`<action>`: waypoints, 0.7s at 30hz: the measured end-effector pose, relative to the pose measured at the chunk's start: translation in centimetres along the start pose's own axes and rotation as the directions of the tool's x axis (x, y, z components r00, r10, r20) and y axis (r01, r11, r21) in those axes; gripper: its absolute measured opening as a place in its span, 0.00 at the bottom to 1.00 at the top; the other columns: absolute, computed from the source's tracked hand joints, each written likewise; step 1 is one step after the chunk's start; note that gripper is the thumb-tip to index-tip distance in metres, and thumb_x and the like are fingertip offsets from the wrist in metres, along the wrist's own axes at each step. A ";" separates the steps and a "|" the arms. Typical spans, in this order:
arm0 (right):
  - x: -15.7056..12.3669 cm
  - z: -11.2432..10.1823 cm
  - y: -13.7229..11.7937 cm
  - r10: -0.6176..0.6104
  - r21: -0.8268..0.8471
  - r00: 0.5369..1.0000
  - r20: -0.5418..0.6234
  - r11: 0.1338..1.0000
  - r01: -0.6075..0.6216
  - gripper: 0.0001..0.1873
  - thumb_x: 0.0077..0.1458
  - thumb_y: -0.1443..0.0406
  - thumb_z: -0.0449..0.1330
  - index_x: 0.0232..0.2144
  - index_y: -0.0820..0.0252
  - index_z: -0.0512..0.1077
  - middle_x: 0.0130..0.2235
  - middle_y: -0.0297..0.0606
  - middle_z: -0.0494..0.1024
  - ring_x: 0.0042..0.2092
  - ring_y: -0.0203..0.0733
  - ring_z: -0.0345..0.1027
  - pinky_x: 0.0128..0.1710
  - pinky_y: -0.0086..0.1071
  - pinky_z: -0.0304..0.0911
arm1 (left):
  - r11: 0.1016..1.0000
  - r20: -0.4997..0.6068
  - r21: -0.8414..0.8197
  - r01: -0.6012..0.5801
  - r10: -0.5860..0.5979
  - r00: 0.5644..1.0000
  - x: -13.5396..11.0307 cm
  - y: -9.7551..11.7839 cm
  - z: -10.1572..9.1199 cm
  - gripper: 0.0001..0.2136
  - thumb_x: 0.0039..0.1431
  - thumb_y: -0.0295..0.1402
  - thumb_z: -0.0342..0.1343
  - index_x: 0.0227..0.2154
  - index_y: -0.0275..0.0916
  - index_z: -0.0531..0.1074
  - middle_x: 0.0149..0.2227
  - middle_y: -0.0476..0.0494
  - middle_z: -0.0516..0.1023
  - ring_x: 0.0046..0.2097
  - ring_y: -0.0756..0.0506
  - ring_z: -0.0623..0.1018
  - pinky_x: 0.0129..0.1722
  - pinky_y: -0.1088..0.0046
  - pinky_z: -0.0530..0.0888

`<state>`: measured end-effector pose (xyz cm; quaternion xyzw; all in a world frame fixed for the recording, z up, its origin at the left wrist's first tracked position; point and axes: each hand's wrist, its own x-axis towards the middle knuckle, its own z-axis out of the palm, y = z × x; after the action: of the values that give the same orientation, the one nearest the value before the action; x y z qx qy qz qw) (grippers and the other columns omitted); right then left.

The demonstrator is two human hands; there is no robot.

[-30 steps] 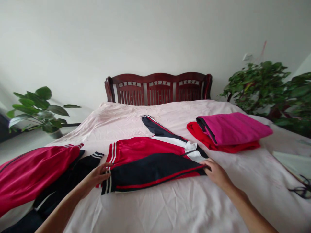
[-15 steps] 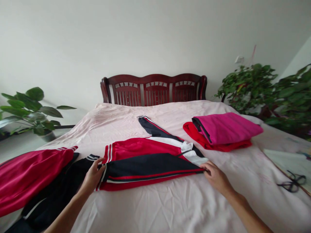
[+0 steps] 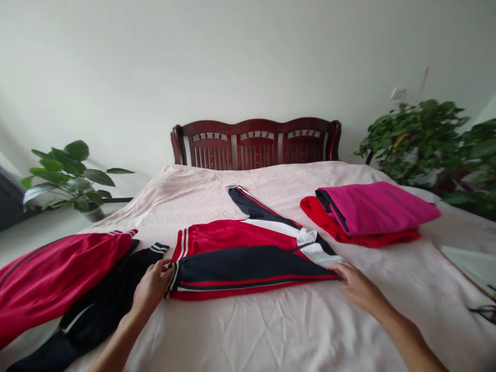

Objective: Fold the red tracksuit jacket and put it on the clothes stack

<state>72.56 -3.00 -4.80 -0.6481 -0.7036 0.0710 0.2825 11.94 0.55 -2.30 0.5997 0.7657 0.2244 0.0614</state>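
A red, navy and white track jacket [image 3: 236,263] lies on the bed, its near sleeve laid across the body and its far sleeve stretching away toward the headboard. At the left, my left hand [image 3: 152,287] pinches the striped cuff of the near sleeve by the hem. My right hand [image 3: 354,283] grips the jacket's shoulder corner at the right end. White collar fabric shows just beyond that hand. Left of my left hand lie a dark garment with a striped cuff [image 3: 116,289] and another red garment [image 3: 58,268].
Folded magenta cloth [image 3: 383,206] sits on red folded cloth [image 3: 310,209] at the right. A flat pale board or book [image 3: 468,266] and dark-framed glasses [image 3: 484,311] are at the right edge. Behind stands a wooden headboard [image 3: 256,144]; potted plants [image 3: 73,175] flank the bed.
The view has turned slightly left, so everything sits further right in the picture. Both hands keep their hold on the track jacket, which looks almost unchanged.
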 end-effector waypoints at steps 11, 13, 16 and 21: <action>6.3 7.7 -20.1 -0.408 -0.152 0.912 0.032 0.900 0.408 0.27 0.63 0.68 0.47 0.63 0.61 0.64 0.64 0.45 0.66 0.66 0.47 0.56 0.66 0.47 0.52 | 0.781 -0.078 0.221 -0.585 0.612 0.787 -3.1 13.3 3.7 0.23 0.67 0.42 0.49 0.62 0.43 0.66 0.64 0.40 0.68 0.68 0.35 0.60 0.67 0.50 0.55; 5.8 10.0 -20.8 -0.405 -0.199 0.907 0.117 0.885 0.421 0.28 0.64 0.63 0.50 0.65 0.62 0.60 0.67 0.46 0.62 0.68 0.50 0.51 0.67 0.50 0.48 | 0.789 0.019 0.238 -0.567 0.580 0.814 -3.4 12.4 4.7 0.25 0.66 0.45 0.49 0.63 0.45 0.66 0.66 0.39 0.66 0.68 0.34 0.60 0.67 0.47 0.54; 4.7 11.7 -19.2 -0.371 -0.229 0.913 0.170 0.886 0.402 0.30 0.65 0.57 0.51 0.66 0.59 0.59 0.68 0.46 0.58 0.69 0.52 0.49 0.68 0.52 0.45 | 0.806 0.109 0.239 -0.541 0.531 0.840 -3.8 9.9 5.1 0.27 0.65 0.47 0.49 0.64 0.46 0.63 0.67 0.38 0.63 0.68 0.34 0.60 0.67 0.48 0.53; 3.8 10.8 -13.3 -0.228 -0.307 0.970 0.091 0.920 0.245 0.32 0.64 0.54 0.49 0.67 0.58 0.57 0.68 0.48 0.59 0.68 0.54 0.51 0.66 0.54 0.47 | 0.832 0.099 0.255 -0.492 0.484 0.870 -3.9 6.7 4.1 0.27 0.65 0.46 0.50 0.65 0.46 0.62 0.69 0.39 0.60 0.70 0.34 0.57 0.68 0.47 0.47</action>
<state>55.66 1.49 -6.38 -0.5932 -0.7861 -0.0600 0.1627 20.48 -0.85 -3.90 0.7809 0.6099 0.1162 -0.0691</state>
